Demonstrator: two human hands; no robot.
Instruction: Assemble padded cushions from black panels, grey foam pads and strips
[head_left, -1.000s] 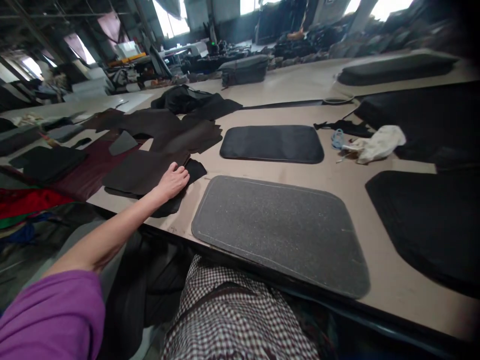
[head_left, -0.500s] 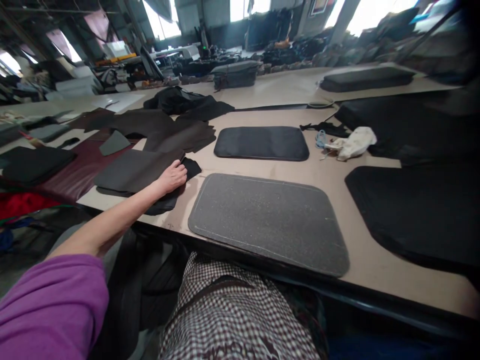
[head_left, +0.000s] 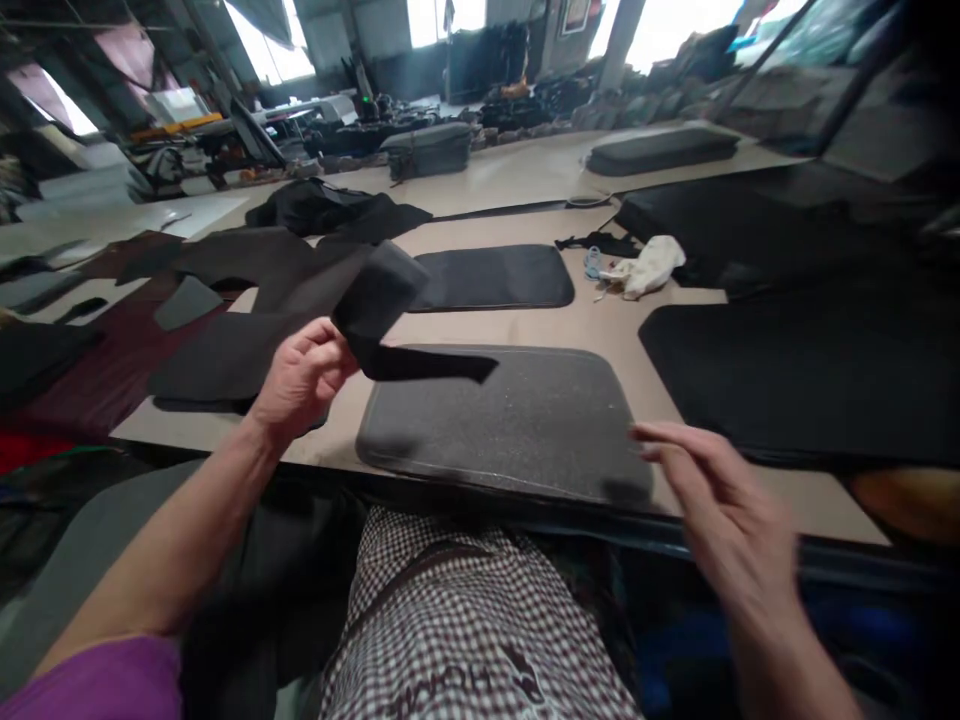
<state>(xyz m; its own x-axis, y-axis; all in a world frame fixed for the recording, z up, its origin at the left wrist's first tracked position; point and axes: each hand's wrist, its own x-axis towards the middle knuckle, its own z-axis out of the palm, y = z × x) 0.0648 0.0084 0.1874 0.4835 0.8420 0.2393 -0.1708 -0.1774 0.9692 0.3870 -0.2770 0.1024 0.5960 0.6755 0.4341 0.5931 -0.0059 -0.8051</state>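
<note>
Black piece (head_left: 382, 292) in left fingers (head_left: 321, 354), unclear lettering (head_left: 478, 679) on checked apron (head_left: 480, 612)

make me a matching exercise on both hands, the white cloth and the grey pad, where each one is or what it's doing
1. left hand
2. right hand
3. white cloth
4. grey pad

A. flat along the table's near edge
B. beside light-blue loops
C. holding up a dark piece
D. near the pad's right end

Pairs: 1-C, 2-D, 3-B, 4-A
</note>
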